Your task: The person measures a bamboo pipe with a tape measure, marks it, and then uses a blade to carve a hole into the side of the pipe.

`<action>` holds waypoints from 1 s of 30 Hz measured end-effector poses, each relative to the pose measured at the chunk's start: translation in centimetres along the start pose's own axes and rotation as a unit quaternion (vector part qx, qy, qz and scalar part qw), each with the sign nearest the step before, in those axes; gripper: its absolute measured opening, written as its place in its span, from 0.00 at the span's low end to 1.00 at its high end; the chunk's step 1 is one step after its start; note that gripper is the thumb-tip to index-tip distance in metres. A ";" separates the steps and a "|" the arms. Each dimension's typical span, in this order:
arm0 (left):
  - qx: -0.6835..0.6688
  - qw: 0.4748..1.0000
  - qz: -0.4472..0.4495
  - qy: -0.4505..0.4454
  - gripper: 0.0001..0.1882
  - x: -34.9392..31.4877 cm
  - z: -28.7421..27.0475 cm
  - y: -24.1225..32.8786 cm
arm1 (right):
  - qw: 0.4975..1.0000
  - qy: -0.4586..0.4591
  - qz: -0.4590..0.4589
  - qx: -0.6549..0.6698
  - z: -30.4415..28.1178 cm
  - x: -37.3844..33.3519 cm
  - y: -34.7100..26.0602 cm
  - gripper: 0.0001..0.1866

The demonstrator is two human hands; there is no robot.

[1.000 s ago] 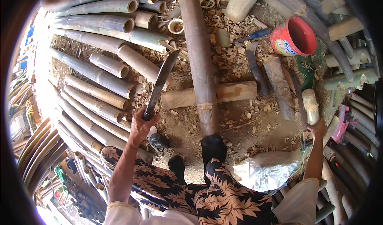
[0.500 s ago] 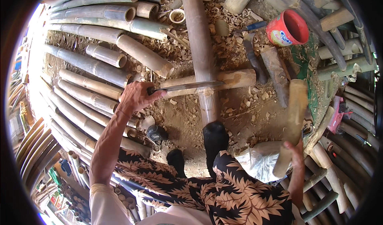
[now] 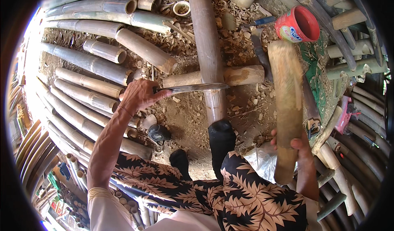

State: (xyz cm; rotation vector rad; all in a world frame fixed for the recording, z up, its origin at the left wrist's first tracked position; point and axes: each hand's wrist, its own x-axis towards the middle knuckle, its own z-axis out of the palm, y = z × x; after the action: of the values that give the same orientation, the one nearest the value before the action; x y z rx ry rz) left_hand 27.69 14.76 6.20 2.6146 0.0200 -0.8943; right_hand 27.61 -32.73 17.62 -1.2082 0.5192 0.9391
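Left grip (image 3: 140,93) mostly hides knife (image 3: 197,88) handle | right grip (image 3: 304,150): club (image 3: 287,102) (top blurred)

There is room to pass over the ground (image 3: 254,118) between the bamboo pole (image 3: 204,38) and the raised wooden stick (image 3: 288,95), up to the crosswise log (image 3: 245,75). Left of the pole, the knife (image 3: 197,87) bars the way; bamboo pieces (image 3: 86,95) crowd beyond.

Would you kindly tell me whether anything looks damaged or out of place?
The wooden club in the right hand looks frayed at its far end; one bamboo pole at upper left ends jaggedly, unlike its cleanly cut neighbours.
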 end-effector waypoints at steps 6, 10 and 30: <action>0.012 0.999 -0.017 -0.028 0.41 -0.3 0.3 -1.0 | 0.994 -0.045 -0.057 -0.087 2.3 0.4 -4.6 0.48; 0.003 0.998 -0.041 -0.040 0.43 -0.3 1.0 -0.7 | 0.929 -0.002 -0.287 -0.232 6.1 3.3 -3.8 0.53; 0.066 0.988 -0.065 -0.127 0.40 1.4 1.3 -0.4 | 0.739 -0.057 -0.155 -0.653 7.9 9.8 -5.4 0.51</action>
State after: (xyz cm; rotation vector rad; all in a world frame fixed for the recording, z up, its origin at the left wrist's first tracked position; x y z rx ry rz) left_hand 27.95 14.54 4.28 2.6216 0.0676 -1.3105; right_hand 36.31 -22.38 15.46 -2.3652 -0.6185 1.0592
